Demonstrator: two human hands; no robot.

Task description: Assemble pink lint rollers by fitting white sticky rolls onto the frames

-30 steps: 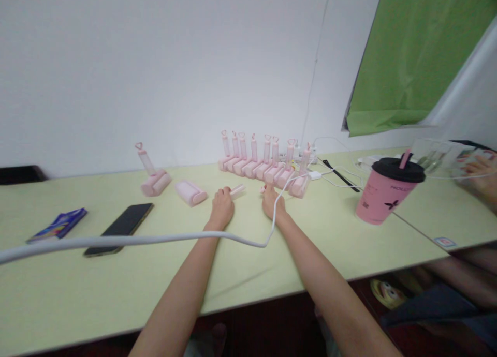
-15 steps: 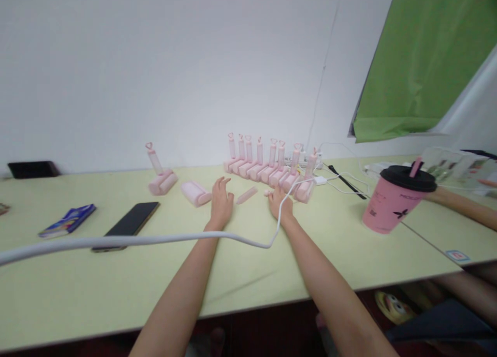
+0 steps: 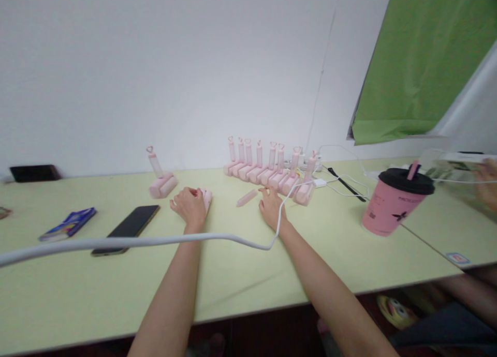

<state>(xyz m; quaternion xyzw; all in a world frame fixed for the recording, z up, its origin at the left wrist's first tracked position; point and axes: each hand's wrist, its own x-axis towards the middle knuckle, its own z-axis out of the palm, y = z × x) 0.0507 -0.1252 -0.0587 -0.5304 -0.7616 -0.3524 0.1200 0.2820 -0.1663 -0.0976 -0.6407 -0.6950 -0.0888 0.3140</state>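
Observation:
My left hand (image 3: 189,208) is over a pink oblong block (image 3: 207,197), its fingers curled onto it and hiding most of it. My right hand (image 3: 272,208) rests on the table with bent fingertips drawn together; whatever they hold, if anything, cannot be made out. Between the hands lies a loose translucent pink tube (image 3: 247,197). Behind my right hand runs a row of pink blocks (image 3: 266,176), each carrying an upright clear tube, several with a heart-shaped loop on top. A similar assembled piece (image 3: 163,185) stands alone at the left.
A white cable (image 3: 155,240) crosses close in front of the view. On the left lie a phone (image 3: 134,222), a blue packet (image 3: 69,224) and a black device (image 3: 34,173). A pink lidded cup (image 3: 394,207) stands right, near thin cables and another person's hand (image 3: 487,183).
My left hand has moved left onto the pink block. The right hand has shifted slightly left, and the small pink piece at its fingertips no longer shows. The other person's hand has moved.

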